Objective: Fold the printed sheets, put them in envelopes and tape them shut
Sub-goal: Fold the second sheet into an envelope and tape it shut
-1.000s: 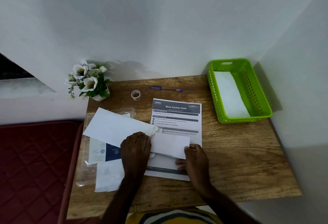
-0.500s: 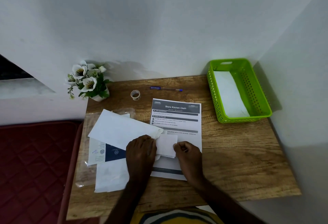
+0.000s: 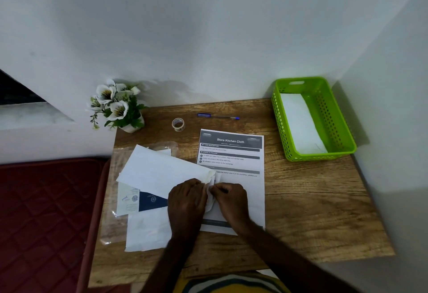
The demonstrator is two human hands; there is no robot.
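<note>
- A red quilted mattress [image 3: 41,211] lies at the far left, beside the wooden table [image 3: 312,211].
- A pot of white flowers [image 3: 115,105] stands at the table's back left corner.
- A white envelope [image 3: 159,169] lies slanted over a clear plastic sleeve [image 3: 113,223], a dark blue card [image 3: 151,201] and another white sheet [image 3: 148,232].
- The left hand [image 3: 185,202] rests on the envelope's open right end, fingers curled on its edge.
- A folded sheet [image 3: 209,200] shows only as a sliver between the hands, nearly all inside the envelope.
- The right hand [image 3: 231,197] pinches that sliver.
- A tape roll [image 3: 178,124] and blue pen [image 3: 217,116] lie behind.
- A printed sheet [image 3: 231,151] headed "Store Kitchen Cloth" lies flat under the hands.
- A green basket [image 3: 342,135] at the right holds a white envelope-like piece [image 3: 301,123].
</note>
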